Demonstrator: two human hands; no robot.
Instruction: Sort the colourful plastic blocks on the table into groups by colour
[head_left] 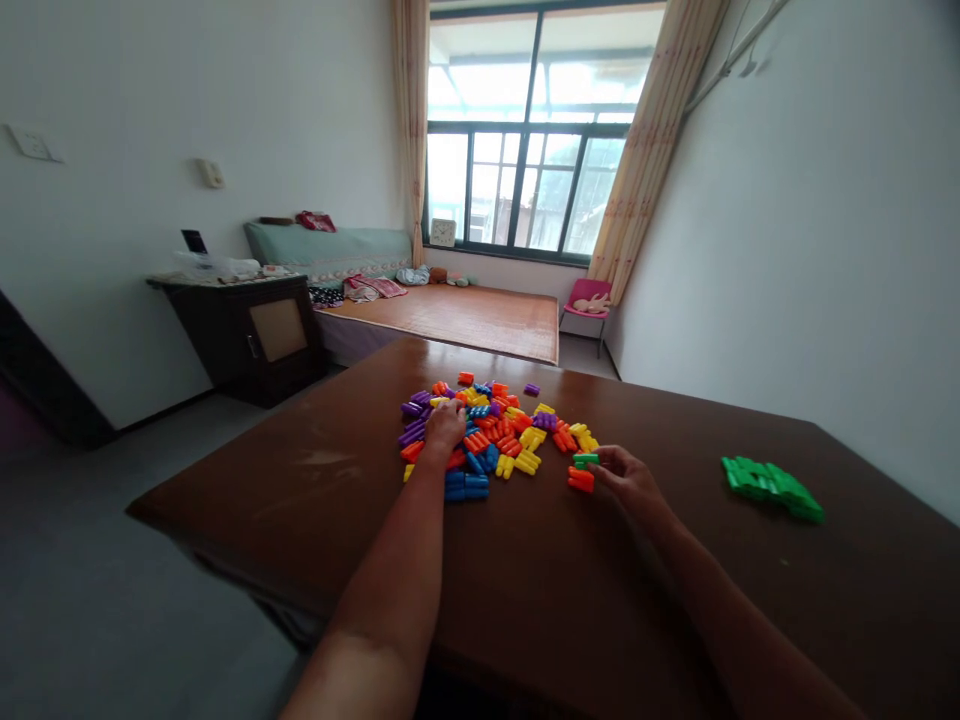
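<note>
At the far left, beyond the brown worktop, a dark cabinet stands next to a bed under the window. Moving right, purple pieces lie at the left edge of a loose, many-coloured pile of plastic pieces on the worktop. The left hand reaches into this side of it, back uppermost; its fingertips are hidden, so I cannot tell whether they are apart or pinched on something. Blue pieces sit at the near edge, just beside the left wrist. Past the pile's right edge, the right hand has thumb and fingers brought together on the end of a green piece. An orange piece shows directly below it in the view; whether the two touch is unclear. Farther right, well apart from the rest, a cluster of green pieces lies close together on the worktop. The step in hand seems to be picking out the green piece while the left hand works among the others; carrying it off would call for a firm pinch and a small lift clear of the orange piece.
</note>
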